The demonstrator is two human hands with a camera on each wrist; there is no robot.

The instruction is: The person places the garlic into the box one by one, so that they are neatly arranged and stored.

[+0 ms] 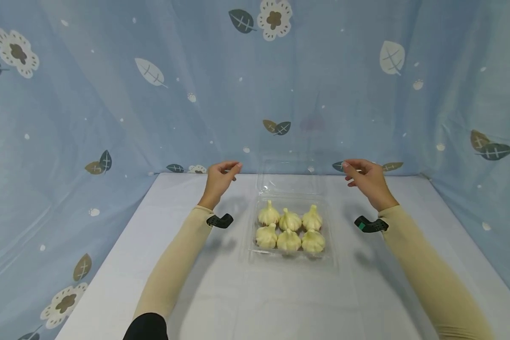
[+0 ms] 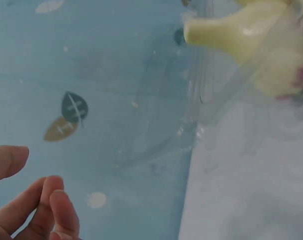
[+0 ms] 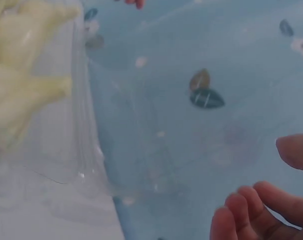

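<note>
Several pale garlic bulbs sit in two rows inside a clear plastic container. Its see-through lid stands raised at the back. To the left of the lid, my left hand hovers above the table, thumb and fingers loosely bent around nothing. My right hand is held likewise on the other side, apart from the container. Both wrist views show a gap between thumb and fingers. Close up, a garlic bulb with a long stem appears in the left wrist view, and garlic fills the left of the right wrist view.
A white table surface lies under the container. Behind it and at both sides hangs a blue curtain with leaf and flower prints, close behind the raised lid. Black wrist mounts sit on beige sleeves.
</note>
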